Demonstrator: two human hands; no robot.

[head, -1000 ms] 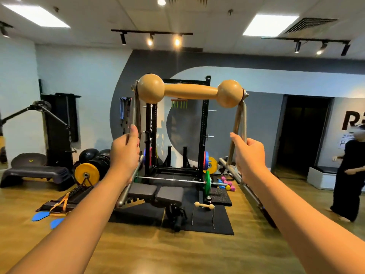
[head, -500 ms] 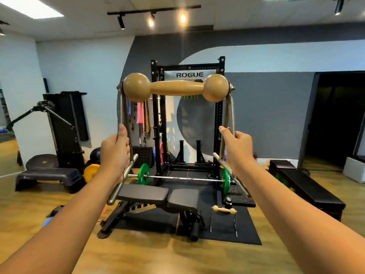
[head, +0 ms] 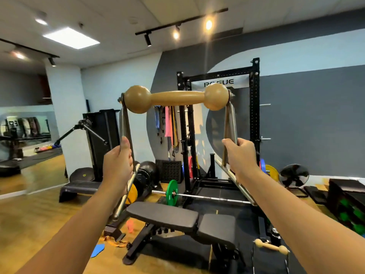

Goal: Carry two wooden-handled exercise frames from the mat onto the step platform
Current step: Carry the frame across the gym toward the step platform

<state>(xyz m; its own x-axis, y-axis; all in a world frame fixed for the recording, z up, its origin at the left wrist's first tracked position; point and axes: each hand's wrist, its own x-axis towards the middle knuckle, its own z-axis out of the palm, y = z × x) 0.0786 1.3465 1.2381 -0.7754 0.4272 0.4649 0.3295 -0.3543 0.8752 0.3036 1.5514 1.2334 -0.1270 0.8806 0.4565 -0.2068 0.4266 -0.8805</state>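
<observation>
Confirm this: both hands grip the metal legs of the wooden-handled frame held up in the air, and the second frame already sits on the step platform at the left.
Not quite. The head view shows the second frame on the black mat at lower right, not on the step platform. The rest holds: the left hand and right hand grip the raised frame by its metal legs.

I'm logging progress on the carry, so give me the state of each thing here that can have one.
Held frame: lifted, wooden handle on top, gripped by both uprights.
Second frame: standing on the black mat.
Left hand: grips the left upright.
Right hand: grips the right upright.
Step platform: on the floor, top bare where visible.
</observation>
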